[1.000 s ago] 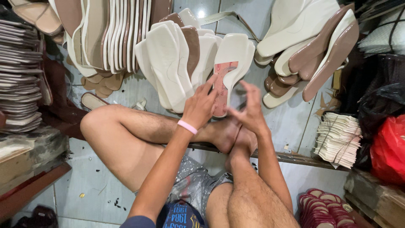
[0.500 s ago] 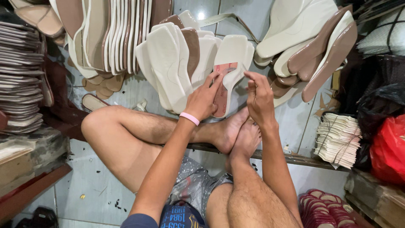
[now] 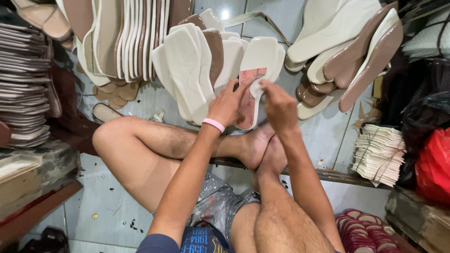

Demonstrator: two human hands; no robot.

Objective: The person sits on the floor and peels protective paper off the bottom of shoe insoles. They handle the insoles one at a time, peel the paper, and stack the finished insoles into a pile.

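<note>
I'm looking down at my crossed bare legs on the tiled floor, w/ both hands up at centre frame on one sole. Left hand, pink band at the wrist, is closed round the left edge of a cream insole, thumb side against it. Right hand pinches a small pale strip on the insole's right edge, fingers curled shut on it; can't tell exactly what the strip is. The insole stands roughly upright, leaning back, its lower part showing a pinkish-red patch facing me, approx. centre, just above my feet.

Just left of it, touching, a fan of cream soles leans the same way. Upper left: a long row of cream and brown soles stood on edge. Far left edge: a flat stack of grey-brown insoles. Upper right: bigger cream and brown wedge soles heaped in a slant. Right of centre, lower: a stack of thin whitish cut pieces on the floor. Far right: a red plastic bag. Bottom right corner: a pile of dark red insoles.
</note>
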